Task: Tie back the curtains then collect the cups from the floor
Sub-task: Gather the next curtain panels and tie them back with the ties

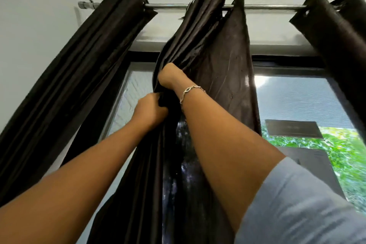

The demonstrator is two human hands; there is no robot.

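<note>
Head view: the camera looks up at a window with three dark brown curtain panels on one rod.
Curtain rod point(168, 6): a silver metal bar running across the top, just under the ceiling, its left end cap showing against the white wall.
Middle curtain point(223, 61): hangs from the rod at the centre; its folds are drawn together in a bunch at the level of the hands and fall straight down between the two forearms.
Left curtain point(79, 69): gathered in tight pleats, hanging apart from the middle one, slanting toward the lower left.
Right curtain point(336, 35): only its upper part shows, at the right edge, well apart from the middle one.
Left hand point(151, 108): fingers closed around the bunched folds of the middle curtain from the left side.
Right hand point(168, 76): just above the left hand, clenched on the same bunch of fabric; the fingertips are buried in the cloth.
Bracelet point(191, 91): a thin metal chain on the right wrist.
Sleeve point(297, 204): pale blue, covering the right upper arm.
Window point(297, 101): dark frame, glass bare to the right of the middle curtain, green foliage outside.
</note>
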